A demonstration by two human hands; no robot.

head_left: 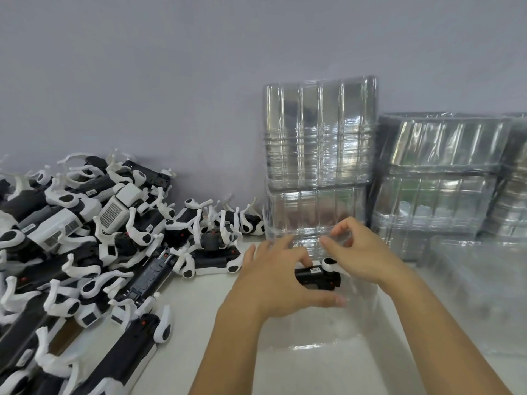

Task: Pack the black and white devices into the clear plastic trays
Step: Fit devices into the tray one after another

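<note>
Both bare forearms reach forward from the lower edge and converge near the middle. The left hand [273, 280] lies palm down, fingers spread and bent, thumb stretched out to the right. The right hand [360, 256] arches beside it, fingers curled downward, fingertips nearly meeting the left's.

Two hands show at the lower middle of the frame, the left hand [273, 277] and the right hand [359, 258], with one black and white device [318, 277] between them. At the left lies a heap of devices [85, 238], too tangled to count. Three stacks of clear trays [319, 132] stand at the right, plus one open tray [322, 349] at lower middle.
</note>
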